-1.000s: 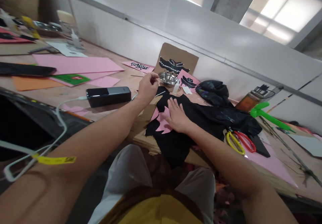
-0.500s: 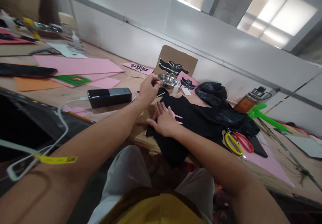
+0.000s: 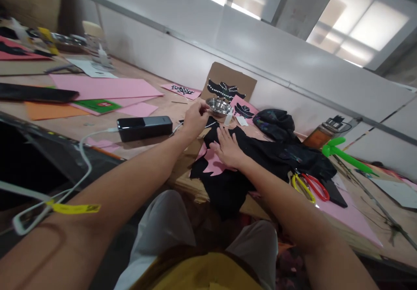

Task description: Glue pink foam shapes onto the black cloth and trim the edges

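Observation:
My left hand (image 3: 196, 115) is closed, its fingertips pinched together at the near left rim of a shiny metal bowl (image 3: 219, 106). What the fingertips hold, if anything, is too small to make out. My right hand (image 3: 230, 150) lies open with fingers spread on black fabric (image 3: 224, 194). By its thumb and palm is a jagged pink cut-out (image 3: 213, 163) on the fabric. A small white squeeze bottle (image 3: 229, 117) stands just beyond the right fingertips, beside a white slip (image 3: 241, 120). A thin pale strip (image 3: 210, 125) shows between my hands.
Behind the bowl, brown cardboard (image 3: 233, 74) carries a black shape with white beads. A power bank (image 3: 145, 128) with a white cable lies left. Red and yellow-handled scissors (image 3: 315, 187), an amber bottle (image 3: 317, 136) and a green balloon (image 3: 350, 159) are right. Pink sheets (image 3: 107, 87) lie left.
My right hand has slid forward and a little right over the fabric, uncovering more of the pink cut-out. My left hand stays pinched by the bowl's rim.

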